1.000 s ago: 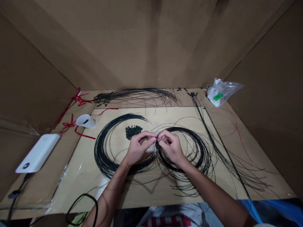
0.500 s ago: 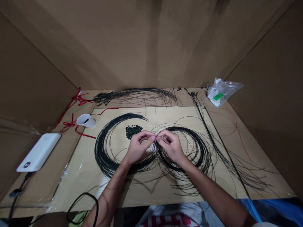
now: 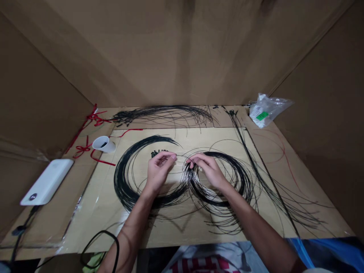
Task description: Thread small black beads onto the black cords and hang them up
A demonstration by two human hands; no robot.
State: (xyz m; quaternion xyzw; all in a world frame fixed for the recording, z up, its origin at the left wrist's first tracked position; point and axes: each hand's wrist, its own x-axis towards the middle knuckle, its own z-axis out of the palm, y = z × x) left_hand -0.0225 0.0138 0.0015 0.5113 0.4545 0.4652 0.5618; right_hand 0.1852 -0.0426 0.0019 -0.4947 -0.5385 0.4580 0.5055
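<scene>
My left hand (image 3: pixel 158 168) pinches the end of a thin black cord (image 3: pixel 182 156) between thumb and fingertips, just in front of a pile of small black beads (image 3: pixel 155 153) that it partly covers. The cord arcs across toward my right hand (image 3: pixel 207 167). That hand is held with bent fingers slightly apart, over the gathered cord ends where two looped bundles meet. The left bundle of black cords (image 3: pixel 121 176) curves open at the top. The right bundle (image 3: pixel 246 178) forms a rounder coil under my right wrist. Contact between my right fingertips and the cord ends is unclear.
More black cords (image 3: pixel 170 109) lie along the back wall, and a long bunch (image 3: pixel 253 167) slants down the right side. At left are a white cup (image 3: pixel 106 145), red ribbons (image 3: pixel 82 148) and a white power bank (image 3: pixel 48 182). A clear plastic bag (image 3: pixel 267 110) sits back right.
My hands, which met at the fingertips, have parted. The left has moved left and slightly away with the cord end; the right has stayed near the bundle, its fingers loosened.
</scene>
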